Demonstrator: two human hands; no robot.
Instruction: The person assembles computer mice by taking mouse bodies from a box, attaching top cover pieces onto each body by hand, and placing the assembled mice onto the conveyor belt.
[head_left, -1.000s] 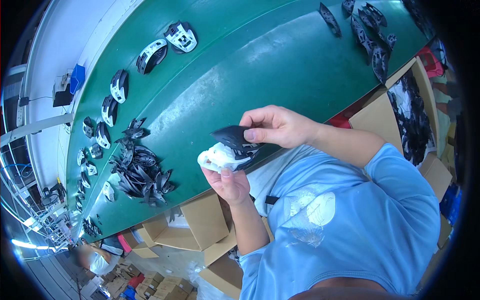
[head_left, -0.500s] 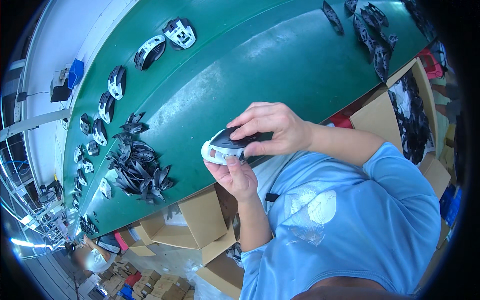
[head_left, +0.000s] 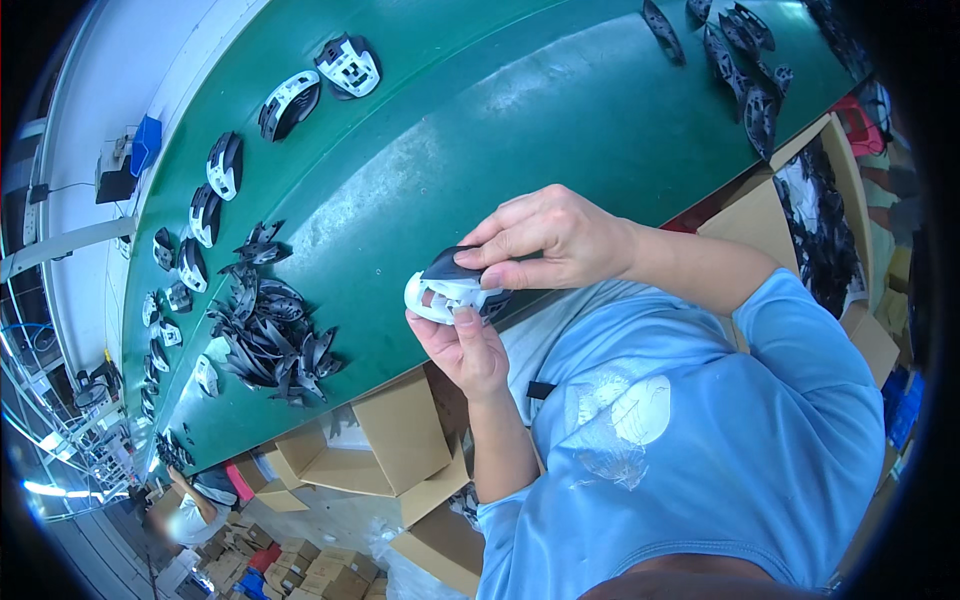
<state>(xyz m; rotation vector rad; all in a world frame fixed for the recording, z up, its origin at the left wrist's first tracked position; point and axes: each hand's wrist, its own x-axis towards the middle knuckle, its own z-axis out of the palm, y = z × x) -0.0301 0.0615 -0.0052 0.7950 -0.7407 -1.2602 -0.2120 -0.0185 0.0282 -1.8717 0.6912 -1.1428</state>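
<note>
Over the near edge of the green work surface I hold a curved white-and-black plastic shell [head_left: 440, 291]. My left hand [head_left: 466, 352] grips its white body from below, the thumb pressed on the near side beside an opening. My right hand [head_left: 565, 240] pinches the black curved cover piece [head_left: 452, 262] on top, fingers over it and thumb at its near edge. The far end of the shell is partly hidden by my right fingers. Left of my hands lies a heap of black wing-shaped plastic pieces [head_left: 270, 335].
Several white-and-black shells [head_left: 349, 66] stand in a line along the far left of the green surface [head_left: 480, 150]. More black pieces [head_left: 740, 75] lie at the far right. Open cardboard boxes [head_left: 403, 430] stand below the near edge. Another person [head_left: 190, 515] is at the lower left.
My right hand has shifted slightly with the black cover, which now sits tilted up from the white body, showing more of the inside. My left hand keeps its hold.
</note>
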